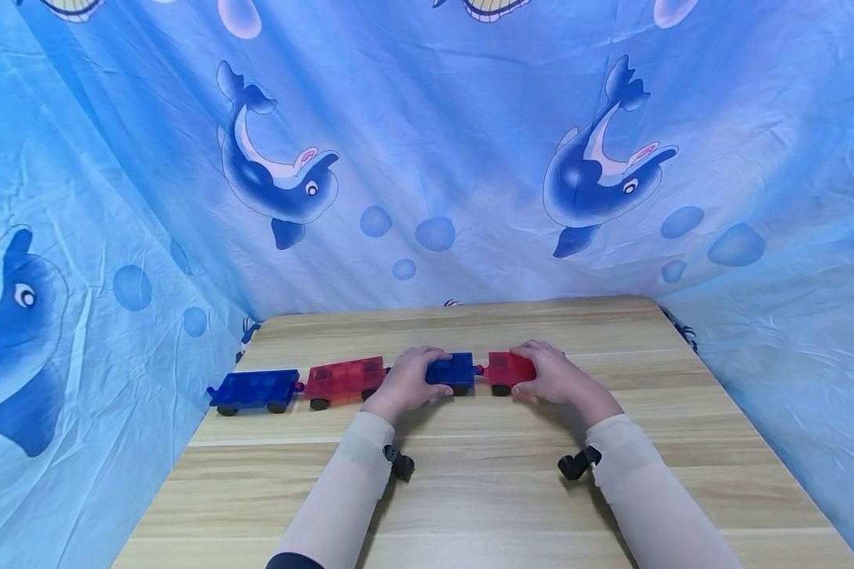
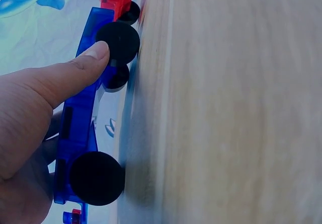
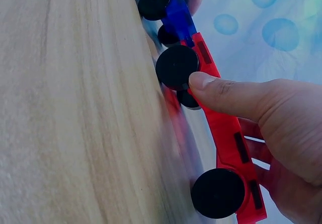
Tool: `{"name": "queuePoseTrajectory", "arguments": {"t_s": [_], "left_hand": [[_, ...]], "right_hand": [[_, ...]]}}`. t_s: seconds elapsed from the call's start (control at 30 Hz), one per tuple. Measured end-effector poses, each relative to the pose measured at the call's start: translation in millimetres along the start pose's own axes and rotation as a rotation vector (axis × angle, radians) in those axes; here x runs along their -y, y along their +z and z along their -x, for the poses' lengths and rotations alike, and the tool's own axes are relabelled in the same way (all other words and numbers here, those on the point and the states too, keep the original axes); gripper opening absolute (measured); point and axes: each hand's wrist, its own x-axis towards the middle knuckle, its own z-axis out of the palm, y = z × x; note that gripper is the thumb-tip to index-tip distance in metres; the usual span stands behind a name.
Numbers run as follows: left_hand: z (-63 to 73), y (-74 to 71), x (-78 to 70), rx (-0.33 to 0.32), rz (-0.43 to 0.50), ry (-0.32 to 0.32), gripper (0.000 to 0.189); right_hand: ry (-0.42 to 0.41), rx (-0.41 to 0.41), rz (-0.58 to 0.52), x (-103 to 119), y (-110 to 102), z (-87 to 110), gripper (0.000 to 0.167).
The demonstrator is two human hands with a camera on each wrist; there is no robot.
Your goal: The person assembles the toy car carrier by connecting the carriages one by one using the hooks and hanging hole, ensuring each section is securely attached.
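Observation:
My left hand [image 1: 407, 385] grips a blue translucent toy train car [image 1: 459, 370], its thumb against a black wheel in the left wrist view. A red toy train car [image 1: 501, 368] is held by my right hand [image 1: 558, 376], the thumb beside its front wheel in the right wrist view. These two cars stand end to end on their wheels, with a small red coupling [image 1: 479, 370] between them. To the left, another red car [image 1: 345, 379] and another blue car [image 1: 259, 387] continue the row. My left hand hides the joint between its car and the red one beside it.
All the cars stand along the back part of a wood-grain table [image 1: 484, 490]. Behind and at both sides hangs a blue cloth [image 1: 427, 142] printed with dolphins and bubbles. The leftmost car lies close to the table's left edge.

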Motion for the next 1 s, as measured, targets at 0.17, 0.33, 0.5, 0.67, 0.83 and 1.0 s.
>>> {"name": "queuePoseTrajectory", "arguments": {"t_s": [0.17, 0.33, 0.5, 0.67, 0.83, 1.0], "left_hand": [[0.2, 0.3, 0.4, 0.002, -0.002, -0.005, 0.065], [0.2, -0.3, -0.3, 0.004, 0.0, -0.01, 0.065], [0.2, -0.3, -0.7, 0.002, -0.009, -0.006, 0.065], [0.4, 0.1, -0.8, -0.005, -0.01, 0.008, 0.064], [0.0, -0.1, -0.7, -0.007, -0.015, 0.017, 0.064], [0.3, 0.4, -0.5, -0.006, -0.022, 0.028, 0.065]], "right_hand": [[0.007, 0.005, -0.004, 1.0, -0.5, 0.4, 0.083], [0.015, 0.013, -0.006, 2.3, -2.1, 0.8, 0.084], [0.011, 0.013, -0.004, 2.5, -2.8, 1.5, 0.083], [0.012, 0.01, -0.004, 2.5, -2.4, 2.0, 0.083], [0.008, 0.007, 0.004, 1.7, -1.4, 1.5, 0.083], [0.002, -0.001, 0.013, 2.1, -0.3, 1.0, 0.083]]}}
